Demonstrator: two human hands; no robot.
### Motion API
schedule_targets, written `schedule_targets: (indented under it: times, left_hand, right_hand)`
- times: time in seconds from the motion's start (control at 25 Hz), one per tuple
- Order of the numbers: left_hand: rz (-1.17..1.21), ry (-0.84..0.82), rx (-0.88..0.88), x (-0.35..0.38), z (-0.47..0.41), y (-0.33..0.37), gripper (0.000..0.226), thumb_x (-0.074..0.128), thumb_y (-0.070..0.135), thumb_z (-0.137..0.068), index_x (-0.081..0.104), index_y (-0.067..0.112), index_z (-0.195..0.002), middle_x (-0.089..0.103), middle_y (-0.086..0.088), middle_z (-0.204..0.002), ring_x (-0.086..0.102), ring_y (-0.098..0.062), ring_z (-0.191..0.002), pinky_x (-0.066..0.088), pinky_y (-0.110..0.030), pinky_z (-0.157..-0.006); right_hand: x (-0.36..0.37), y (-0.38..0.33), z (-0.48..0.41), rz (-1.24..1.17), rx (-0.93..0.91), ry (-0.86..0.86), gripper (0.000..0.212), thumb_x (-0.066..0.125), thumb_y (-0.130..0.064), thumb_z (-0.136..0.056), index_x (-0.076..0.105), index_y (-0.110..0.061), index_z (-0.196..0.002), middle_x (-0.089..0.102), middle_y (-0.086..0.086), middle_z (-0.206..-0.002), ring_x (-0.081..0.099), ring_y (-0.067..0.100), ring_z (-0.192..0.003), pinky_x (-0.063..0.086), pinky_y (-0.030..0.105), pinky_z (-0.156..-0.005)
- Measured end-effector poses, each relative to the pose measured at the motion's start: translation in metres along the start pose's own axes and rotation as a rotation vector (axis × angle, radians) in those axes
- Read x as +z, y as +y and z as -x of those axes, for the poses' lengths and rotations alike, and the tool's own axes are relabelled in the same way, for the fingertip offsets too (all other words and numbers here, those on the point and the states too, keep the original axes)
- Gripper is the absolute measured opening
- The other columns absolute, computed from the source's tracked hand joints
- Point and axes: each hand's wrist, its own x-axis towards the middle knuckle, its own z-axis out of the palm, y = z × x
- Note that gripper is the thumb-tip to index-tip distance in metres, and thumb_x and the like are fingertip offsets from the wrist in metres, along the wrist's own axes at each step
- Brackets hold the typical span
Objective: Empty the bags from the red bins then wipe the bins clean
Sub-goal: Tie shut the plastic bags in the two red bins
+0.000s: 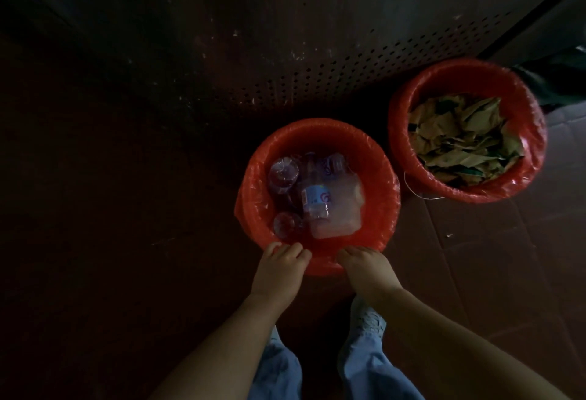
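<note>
L hand (280, 264), R hand (364, 268) pinch bag (317, 131); label (314, 199) blurred

**Dim corner, dark tiled floor**

Reddish-brown floor tiles (507, 257) with thin joint lines meet a dark perforated panel (317, 60) speckled with pale flecks. A grey wall (555, 28) stands at upper right. Light is weak and brightest on the right.

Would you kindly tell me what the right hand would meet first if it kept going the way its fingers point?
Almost at once the right hand would meet the red bag where it folds over the near rim. Its curled fingers seem to grip it there, though depth is hard to judge.
</note>
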Motion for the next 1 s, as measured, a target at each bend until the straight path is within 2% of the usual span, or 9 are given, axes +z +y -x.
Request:
schedule_targets:
  times: [0.16, 0.28, 0.36, 0.44, 0.56, 0.72, 0.84, 0.92, 1.0]
  left_hand:
    - [0.008, -0.008, 0.018, -0.015, 0.013, 0.008, 0.037, 0.037, 0.012, -0.082, 0.066, 0.022, -0.103, 0.062, 0.006, -0.089, 0.063, -0.019, -0.083, 0.048, -0.038, -0.089]
    - [0.017, 0.016, 0.004, -0.026, 0.010, 0.014, 0.029, 0.045, 0.013, -0.086, 0.066, 0.021, -0.105, 0.063, 0.004, -0.090, 0.062, -0.022, -0.084, 0.046, -0.039, -0.090]
    - [0.014, 0.000, 0.011, -0.032, 0.006, 0.017, 0.023, 0.052, 0.028, -0.092, 0.063, 0.022, -0.111, 0.063, 0.004, -0.097, 0.060, -0.021, -0.092, 0.043, -0.041, -0.097]
    - [-0.044, -0.063, 0.013, -0.032, 0.003, 0.018, 0.036, 0.058, 0.037, -0.091, 0.058, 0.024, -0.124, 0.062, 0.004, -0.107, 0.057, -0.021, -0.103, 0.039, -0.045, -0.107]
    - [-0.127, -0.096, -0.032, -0.025, -0.001, 0.014, 0.042, 0.061, 0.019, -0.088, 0.057, 0.025, -0.129, 0.063, 0.003, -0.108, 0.056, -0.024, -0.106, 0.034, -0.050, -0.112]
    - [-0.201, -0.030, -0.033, -0.013, -0.014, -0.001, 0.034, 0.043, 0.013, -0.086, 0.067, 0.022, -0.109, 0.062, 0.001, -0.099, 0.059, -0.027, -0.100, 0.036, -0.050, -0.110]
    - [-0.206, 0.032, -0.031, -0.010, -0.029, -0.009, 0.021, 0.052, 0.015, -0.087, 0.068, 0.021, -0.100, 0.061, -0.001, -0.096, 0.059, -0.027, -0.094, 0.039, -0.050, -0.106]
    - [-0.191, 0.061, -0.012, -0.007, -0.037, -0.008, 0.016, 0.060, 0.016, -0.086, 0.067, 0.020, -0.099, 0.061, -0.001, -0.097, 0.058, -0.027, -0.094, 0.038, -0.050, -0.107]
    - [-0.185, 0.072, 0.015, -0.006, -0.039, -0.006, 0.021, 0.063, 0.017, -0.086, 0.067, 0.020, -0.107, 0.061, -0.001, -0.103, 0.056, -0.027, -0.101, 0.035, -0.051, -0.110]
  right_hand:
    - [-0.012, -0.009, 0.016, -0.004, 0.007, 0.000, 0.009, 0.067, -0.020, -0.088, 0.068, -0.019, -0.097, 0.070, -0.004, -0.091, 0.070, 0.021, -0.081, 0.055, 0.033, -0.066]
    - [-0.024, -0.013, 0.022, -0.072, 0.071, -0.015, 0.014, 0.056, -0.021, -0.096, 0.064, -0.021, -0.107, 0.067, -0.006, -0.100, 0.066, 0.019, -0.087, 0.050, 0.031, -0.070]
    - [-0.025, -0.012, 0.021, -0.192, 0.179, 0.032, 0.013, 0.052, -0.021, -0.098, 0.062, -0.022, -0.106, 0.067, -0.006, -0.101, 0.065, 0.017, -0.082, 0.053, 0.034, -0.070]
    - [-0.024, -0.011, 0.017, -0.262, 0.242, 0.059, 0.013, 0.050, -0.023, -0.101, 0.062, -0.022, -0.107, 0.067, -0.007, -0.101, 0.064, 0.015, -0.080, 0.055, 0.035, -0.071]
    - [-0.015, -0.008, 0.013, -0.313, 0.231, 0.100, 0.016, 0.049, -0.021, -0.103, 0.062, -0.020, -0.113, 0.067, -0.007, -0.103, 0.064, 0.014, -0.081, 0.050, 0.030, -0.067]
    - [0.006, -0.002, 0.003, -0.249, 0.150, 0.203, 0.016, 0.056, -0.022, -0.100, 0.062, -0.019, -0.114, 0.067, 0.000, -0.105, 0.064, 0.025, -0.091, 0.042, 0.032, -0.073]
    - [0.018, -0.008, 0.000, -0.078, 0.098, 0.172, 0.045, 0.058, -0.047, -0.093, 0.057, -0.020, -0.129, 0.063, 0.002, -0.122, 0.058, 0.027, -0.113, 0.047, 0.045, -0.091]
    - [0.022, -0.014, -0.004, 0.018, 0.119, 0.141, 0.056, 0.059, -0.043, -0.088, 0.053, -0.019, -0.137, 0.059, 0.007, -0.129, 0.054, 0.031, -0.121, 0.045, 0.048, -0.097]
    - [0.023, -0.015, -0.011, 0.064, 0.154, 0.134, 0.052, 0.059, -0.030, -0.087, 0.054, -0.018, -0.137, 0.057, 0.008, -0.129, 0.053, 0.032, -0.120, 0.044, 0.048, -0.099]
